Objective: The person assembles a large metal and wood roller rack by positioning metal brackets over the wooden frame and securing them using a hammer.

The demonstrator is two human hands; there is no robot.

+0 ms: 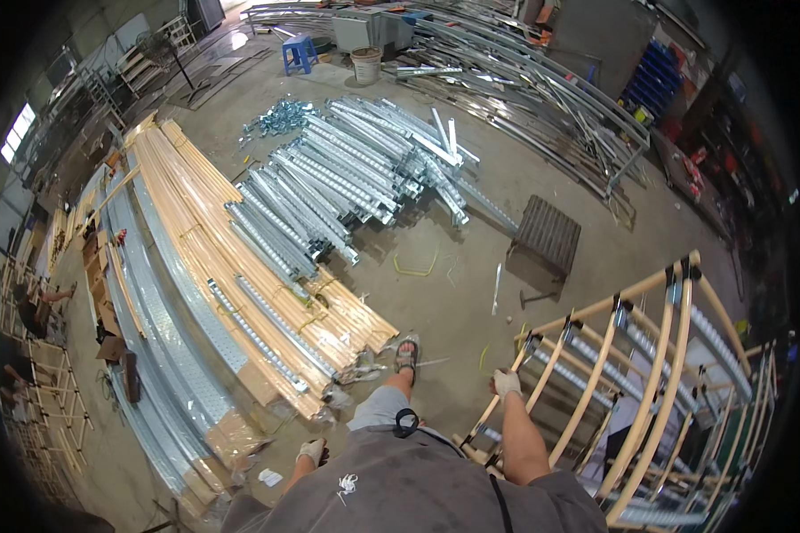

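Note:
My right hand [507, 383], in a pale work glove, is closed at the near left corner of a rack frame [603, 360]. It seems to grip the beige pipe there, though the fingers are partly hidden. The frame has beige pipes, black joints and silver roller tracks. My left hand [312, 450], also gloved, hangs low by my left side. Its fingers are loosely bent and nothing shows in them. Nearest to it are the ends of plastic-wrapped beige pipes [267, 351] lying on the floor.
Silver roller tracks [329, 169] lie piled ahead, beside a heap of small metal parts [280, 117]. A dark slatted stool [549, 235] stands right of them. Farther back are a blue stool [300, 55], a bucket [365, 66] and stacked metal bars [524, 98]. Another person [40, 306] is far left.

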